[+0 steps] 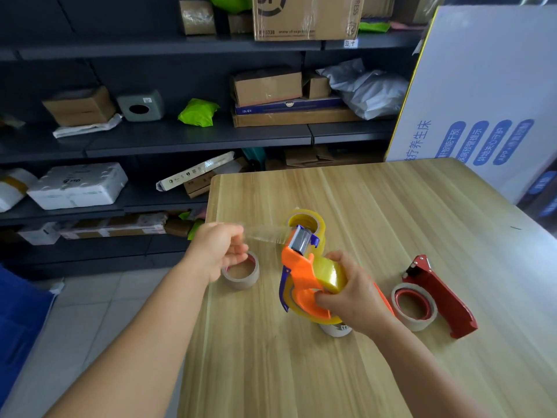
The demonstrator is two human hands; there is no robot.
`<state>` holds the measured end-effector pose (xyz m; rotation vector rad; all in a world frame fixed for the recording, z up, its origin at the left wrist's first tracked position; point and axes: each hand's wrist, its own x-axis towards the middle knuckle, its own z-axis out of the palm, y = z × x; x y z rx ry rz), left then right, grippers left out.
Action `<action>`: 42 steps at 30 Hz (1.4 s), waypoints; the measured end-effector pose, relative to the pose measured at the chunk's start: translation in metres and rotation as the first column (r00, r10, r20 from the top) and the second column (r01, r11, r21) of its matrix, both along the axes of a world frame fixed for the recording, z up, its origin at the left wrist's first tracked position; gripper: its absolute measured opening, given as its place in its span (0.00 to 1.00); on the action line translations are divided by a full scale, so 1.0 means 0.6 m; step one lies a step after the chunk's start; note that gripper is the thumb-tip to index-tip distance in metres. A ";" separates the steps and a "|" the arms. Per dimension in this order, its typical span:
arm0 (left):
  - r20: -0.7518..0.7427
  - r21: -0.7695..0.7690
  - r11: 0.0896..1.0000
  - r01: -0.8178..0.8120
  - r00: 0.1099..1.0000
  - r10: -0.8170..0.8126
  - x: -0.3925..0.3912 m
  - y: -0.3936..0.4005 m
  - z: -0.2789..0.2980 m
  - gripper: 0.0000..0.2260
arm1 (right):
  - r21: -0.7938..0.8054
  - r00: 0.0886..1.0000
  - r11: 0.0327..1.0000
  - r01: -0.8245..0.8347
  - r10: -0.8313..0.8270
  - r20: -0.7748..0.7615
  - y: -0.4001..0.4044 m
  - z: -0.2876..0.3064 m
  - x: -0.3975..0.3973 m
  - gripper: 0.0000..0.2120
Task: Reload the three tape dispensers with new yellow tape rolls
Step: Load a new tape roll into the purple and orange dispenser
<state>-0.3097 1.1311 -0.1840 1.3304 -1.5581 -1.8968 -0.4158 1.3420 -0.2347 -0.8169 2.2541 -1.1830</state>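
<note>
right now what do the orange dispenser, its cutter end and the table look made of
Orange dispenser: moulded plastic, going by its uniform bright colour and soft sheen. Cutter end: probably metal, grey and reflective, with a blue, likely plastic guard. Table: pale wood grain, smooth; solid wood or laminate cannot be told.

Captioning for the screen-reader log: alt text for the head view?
Right hand holds an orange tape dispenser loaded with a yellow roll above a wooden table, while the left hand pulls a clear tape strip from its blade. A red dispenser, spare yellow roll and near-empty cores sit nearby.
</note>
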 end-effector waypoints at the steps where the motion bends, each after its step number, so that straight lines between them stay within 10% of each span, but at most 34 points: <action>1: 0.013 0.035 0.999 -0.013 1.000 0.012 0.002 0.001 -0.013 0.03 | -0.032 1.000 0.999 -0.005 0.005 0.011 -0.001 0.002 0.000 0.30; 6: -0.008 0.230 0.970 -0.080 0.996 0.084 0.012 0.014 -0.056 0.03 | -0.109 0.999 0.993 -0.051 0.050 -0.013 -0.002 0.012 0.007 0.47; 14: -0.083 0.484 0.870 -0.095 0.985 0.153 0.026 0.050 -0.110 0.07 | -0.139 0.996 0.987 -0.076 0.081 0.033 -0.017 0.016 0.016 0.45; 42: -0.138 0.508 0.859 0.070 0.990 0.001 0.019 0.068 -0.133 0.18 | -0.022 0.984 0.998 -0.065 0.068 0.167 -0.043 0.017 0.013 0.35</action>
